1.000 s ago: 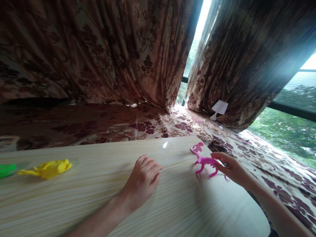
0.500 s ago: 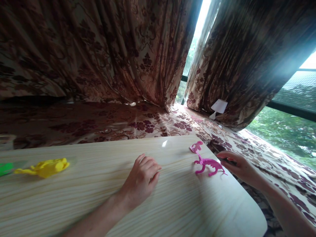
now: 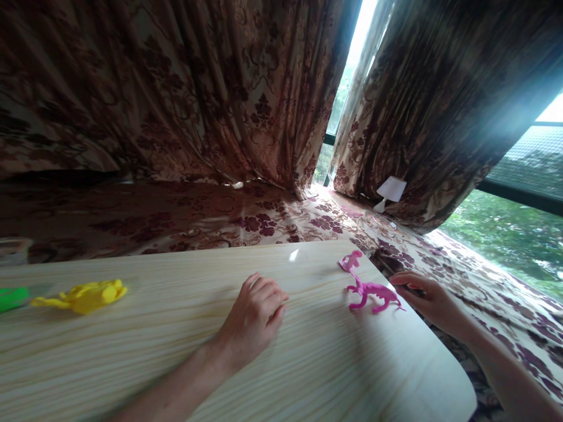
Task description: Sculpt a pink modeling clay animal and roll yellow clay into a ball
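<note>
My left hand (image 3: 257,316) rests over the middle of the wooden table with its fingers loosely curled in and nothing visible in them. At the table's right edge my right hand (image 3: 424,296) is open, fingers stretched toward the tail end of a pink toy animal (image 3: 373,289). Whether the fingertips touch it I cannot tell. The pink toy stands on bent legs, with a thin tail and a long neck leading to a broad head (image 3: 350,261). Well left of my left hand lies a yellow toy figure (image 3: 90,296). A green thing (image 3: 13,298) is cut off by the frame's left edge.
The pale wood-grain table (image 3: 176,346) has a rounded right corner. Beyond it spreads a floral cloth (image 3: 259,223) below heavy patterned curtains (image 3: 197,88). A small white lamp (image 3: 391,189) stands near the window at the back right.
My right hand's fingers have straightened slightly near the pink toy. The view has shifted a little, so the yellow and green things appear slightly farther right. My left hand stays in place.
</note>
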### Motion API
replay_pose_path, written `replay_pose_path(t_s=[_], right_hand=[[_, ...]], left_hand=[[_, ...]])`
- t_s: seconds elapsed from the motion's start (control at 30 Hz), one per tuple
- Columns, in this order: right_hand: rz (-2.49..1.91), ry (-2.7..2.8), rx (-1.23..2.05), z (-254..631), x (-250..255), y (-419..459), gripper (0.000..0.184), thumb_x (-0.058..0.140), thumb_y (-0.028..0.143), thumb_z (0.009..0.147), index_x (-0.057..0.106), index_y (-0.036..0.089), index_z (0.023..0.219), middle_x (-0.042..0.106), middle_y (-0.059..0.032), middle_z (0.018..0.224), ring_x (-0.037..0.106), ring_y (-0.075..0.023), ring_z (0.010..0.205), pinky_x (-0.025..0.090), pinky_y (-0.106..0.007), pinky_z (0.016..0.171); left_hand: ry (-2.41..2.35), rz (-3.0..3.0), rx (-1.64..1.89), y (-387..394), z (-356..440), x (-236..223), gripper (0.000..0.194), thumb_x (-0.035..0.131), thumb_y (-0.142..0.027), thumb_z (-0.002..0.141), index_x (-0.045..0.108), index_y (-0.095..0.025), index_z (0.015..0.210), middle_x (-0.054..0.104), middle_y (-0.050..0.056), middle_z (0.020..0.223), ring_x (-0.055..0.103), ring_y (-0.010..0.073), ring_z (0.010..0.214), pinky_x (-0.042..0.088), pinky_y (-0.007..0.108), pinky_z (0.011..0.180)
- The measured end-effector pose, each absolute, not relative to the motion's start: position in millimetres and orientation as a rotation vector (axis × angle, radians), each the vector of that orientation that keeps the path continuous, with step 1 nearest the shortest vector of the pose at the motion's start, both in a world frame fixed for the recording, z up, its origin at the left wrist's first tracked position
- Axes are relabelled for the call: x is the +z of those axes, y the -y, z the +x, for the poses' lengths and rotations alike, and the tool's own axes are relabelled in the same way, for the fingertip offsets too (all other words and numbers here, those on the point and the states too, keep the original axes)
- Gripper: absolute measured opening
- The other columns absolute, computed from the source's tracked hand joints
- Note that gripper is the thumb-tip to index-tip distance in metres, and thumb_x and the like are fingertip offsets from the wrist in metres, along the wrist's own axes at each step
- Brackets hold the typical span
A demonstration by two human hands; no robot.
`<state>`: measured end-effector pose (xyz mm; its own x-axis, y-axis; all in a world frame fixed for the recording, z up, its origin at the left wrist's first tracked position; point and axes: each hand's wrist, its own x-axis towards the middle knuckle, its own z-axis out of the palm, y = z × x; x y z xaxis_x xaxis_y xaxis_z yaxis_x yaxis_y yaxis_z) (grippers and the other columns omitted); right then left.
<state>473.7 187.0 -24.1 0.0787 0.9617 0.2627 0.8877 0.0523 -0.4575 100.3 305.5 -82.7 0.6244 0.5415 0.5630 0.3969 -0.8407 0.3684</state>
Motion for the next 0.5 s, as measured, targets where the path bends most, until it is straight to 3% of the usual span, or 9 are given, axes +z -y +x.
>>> replay_pose_path(t_s=[0.27,0.5], right_hand=[[-1.797,1.865,0.202,469,-26,-190,0.026,0.056,0.04,0.082,0.064,0.024,0.101,0.06,-0.0076,0.114,0.057,-0.0256,0.104,0.048,-0.036,0.088],[-1.815,1.857,0.25,461,-27,-191,0.03,0.058,0.043,0.081,0.064,0.025,0.104,0.059,-0.0083,0.116,0.057,-0.0267,0.105,0.052,-0.034,0.082]], left_hand=[[-0.774,2.639,1.015,-306,101,-81,0.02,0.049,-0.013,0.083,0.064,-0.023,0.091,0.065,0.001,0.09,0.054,0.0187,0.095,0.028,0.047,0.102],[-0.758,2.642,1.021,-305,100,-81,0.021,0.049,-0.012,0.081,0.064,-0.023,0.092,0.065,0.003,0.089,0.054,0.0198,0.094,0.029,0.048,0.1]])
